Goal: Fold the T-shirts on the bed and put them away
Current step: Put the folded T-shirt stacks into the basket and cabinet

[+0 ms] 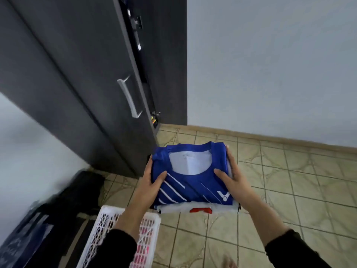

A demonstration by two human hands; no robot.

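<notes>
I carry a stack of folded T-shirts in front of me above the tiled floor. On top lies a blue shirt (193,182) with white diagonal stripes and a white logo. Under it a white shirt (197,208) with a red mark shows at the near edge. My left hand (152,182) grips the stack's left side, thumb on top and fingers underneath. My right hand (231,178) grips the right side the same way. The dark grey wardrobe (81,78) stands ahead on the left, its door with a silver handle (128,97) slightly ajar.
A white plastic lattice basket (108,229) sits on the floor at my lower left. Dark bags or clothes (63,206) lie along the left wall. Beige patterned floor tiles (289,190) stretch to the right, up to a pale blue wall (270,64).
</notes>
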